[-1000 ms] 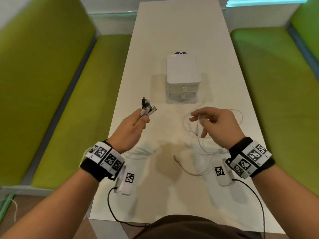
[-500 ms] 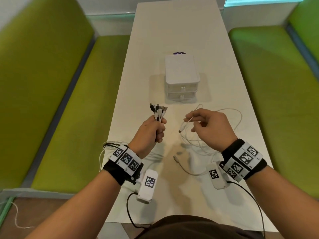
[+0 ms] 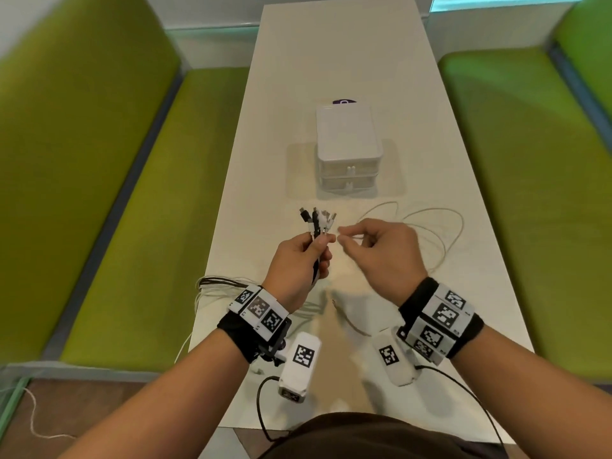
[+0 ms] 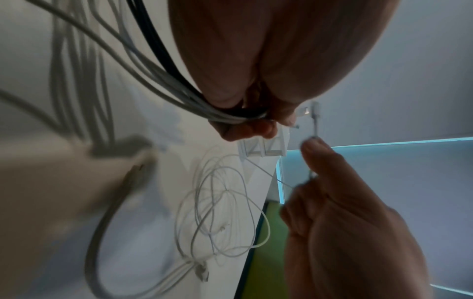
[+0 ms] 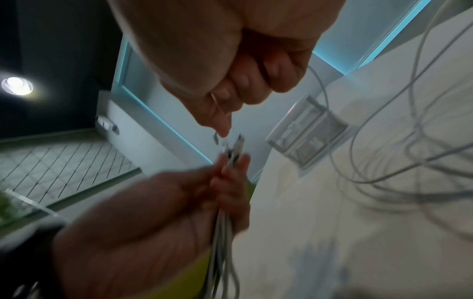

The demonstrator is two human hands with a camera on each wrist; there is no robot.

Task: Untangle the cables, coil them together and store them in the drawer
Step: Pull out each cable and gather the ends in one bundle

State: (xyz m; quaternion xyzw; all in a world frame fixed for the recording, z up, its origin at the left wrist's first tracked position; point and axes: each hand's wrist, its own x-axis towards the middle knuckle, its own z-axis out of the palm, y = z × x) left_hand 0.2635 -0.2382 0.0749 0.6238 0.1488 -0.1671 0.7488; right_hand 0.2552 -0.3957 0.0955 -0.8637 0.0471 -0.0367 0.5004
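Note:
My left hand grips a bunch of white and black cables near their plug ends, which stick up above the fist; the rest of the bunch trails off the table's left edge. My right hand pinches the plug end of a thin white cable and holds it right beside the bunch. That cable's loose loops lie on the white table to the right. The white two-drawer box stands farther back with both drawers closed.
Another white cable end lies on the table between my wrists. Green benches flank the table on both sides. A dark round object peeks out behind the drawer box.
My left hand moved right and nearer with the bunch turned upright. My right hand carried its cable end leftward until it met the bunch.

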